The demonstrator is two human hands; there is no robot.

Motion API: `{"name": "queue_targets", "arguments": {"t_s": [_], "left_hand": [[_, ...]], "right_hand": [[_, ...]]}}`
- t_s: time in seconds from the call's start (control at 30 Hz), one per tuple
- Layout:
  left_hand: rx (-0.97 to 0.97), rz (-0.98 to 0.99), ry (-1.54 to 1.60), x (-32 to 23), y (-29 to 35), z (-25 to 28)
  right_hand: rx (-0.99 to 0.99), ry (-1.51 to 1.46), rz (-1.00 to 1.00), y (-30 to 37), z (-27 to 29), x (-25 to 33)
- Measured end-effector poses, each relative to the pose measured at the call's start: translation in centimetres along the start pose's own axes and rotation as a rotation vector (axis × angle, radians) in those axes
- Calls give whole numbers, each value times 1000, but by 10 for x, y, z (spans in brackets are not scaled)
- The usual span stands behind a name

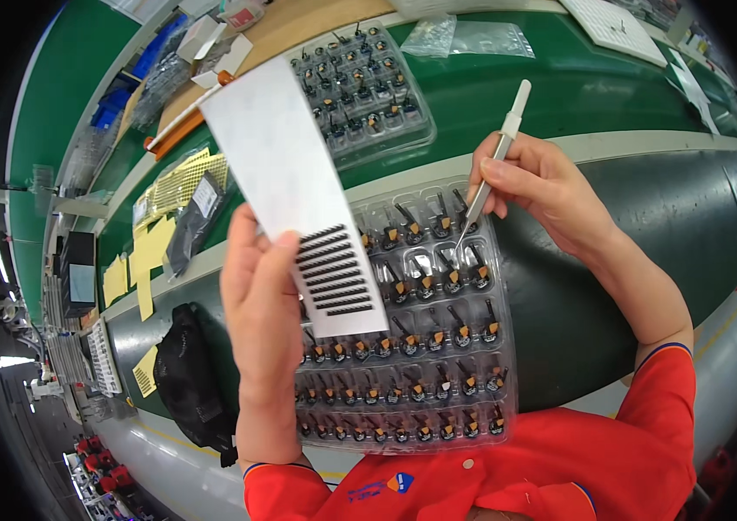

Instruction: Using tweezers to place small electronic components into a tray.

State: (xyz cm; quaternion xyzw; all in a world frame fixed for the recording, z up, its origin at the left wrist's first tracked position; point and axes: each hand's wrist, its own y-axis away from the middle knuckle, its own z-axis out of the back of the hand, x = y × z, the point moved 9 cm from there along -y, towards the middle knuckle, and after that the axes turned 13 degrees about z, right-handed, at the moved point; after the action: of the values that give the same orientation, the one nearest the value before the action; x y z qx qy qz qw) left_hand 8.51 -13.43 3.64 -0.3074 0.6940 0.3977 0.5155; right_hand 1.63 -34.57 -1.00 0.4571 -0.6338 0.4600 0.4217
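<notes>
In my left hand (pixel 260 286) is a white sheet (pixel 282 148), held upright and tilted. Rows of short black strips (pixel 334 269) cover its lower part, and my thumb presses on its front near them. My right hand (pixel 533 178) grips slim tweezers (pixel 492 169) with a pale rear end; their fine tip points down at the tray. Beneath both hands lies a clear plastic tray (pixel 507 382) with rows of small dark parts (pixel 435 339), each with a black stem and a tan patch. The sheet hides the tray's upper left part.
Behind stands a second clear tray (pixel 425 130) of similar parts. Clear plastic bags (pixel 481 39) and a white foam board (pixel 616 30) lie farther back. To the left are yellow sheets (pixel 151 247), a dark packet (pixel 195 226) and a black bag (pixel 186 373). The dark bench edge curves past my right forearm.
</notes>
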Motion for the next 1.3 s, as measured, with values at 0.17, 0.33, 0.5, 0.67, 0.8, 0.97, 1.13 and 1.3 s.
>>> {"name": "queue_targets", "arguments": {"t_s": [0.17,0.33,0.5,0.67,0.8,0.97,1.13,1.3], "left_hand": [[-83,-19,119,0,-2,9],[-79,9,131,3,-3,6],[-21,17,113,5,-6,6],[-92,-19,127,0,-3,14],[-122,-68,99,-16,4,23],[-189,-170,-8,-26,16,59],[-298,-283,61,-13,21,107],[-72,-278,179,16,12,126]], "right_hand": [[66,49,-20,0,0,-5],[146,136,-14,0,-8,1],[186,110,-23,-3,-15,3],[270,108,-13,-11,-26,8],[299,91,-22,-12,-28,-3],[307,61,-35,-9,-25,-4],[330,102,-29,-9,-25,-1],[340,146,-38,-10,-23,-6]]}}
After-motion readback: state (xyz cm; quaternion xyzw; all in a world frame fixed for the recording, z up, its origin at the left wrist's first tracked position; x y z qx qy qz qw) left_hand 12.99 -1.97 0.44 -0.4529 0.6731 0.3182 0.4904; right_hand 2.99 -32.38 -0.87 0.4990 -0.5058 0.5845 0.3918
